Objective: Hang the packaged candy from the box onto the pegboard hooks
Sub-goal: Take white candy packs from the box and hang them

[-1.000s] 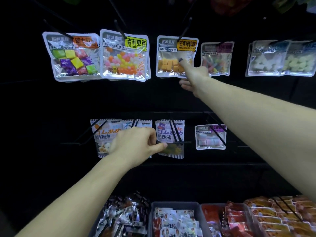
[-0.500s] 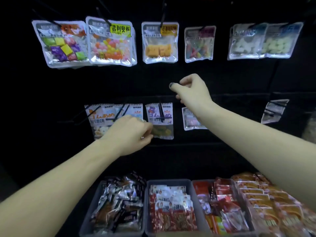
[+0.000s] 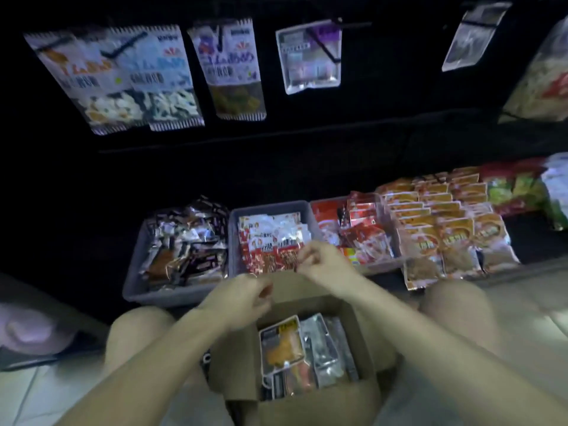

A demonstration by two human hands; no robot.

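Two hands hover over the open cardboard box (image 3: 307, 395) at lower centre of the frame: our left hand (image 3: 242, 298) and right hand (image 3: 322, 265), fingers loosely curled, holding nothing we can make out in the blur. Inside the box stand the candy packets (image 3: 281, 348), flat, glossy pouches, the front one clear with orange sweets and a yellow label. We judge them light, limp and slippery, best pinched at the stiff top seam by the hang hole. Filled pegboard hooks (image 3: 322, 47) run across the frame's top.
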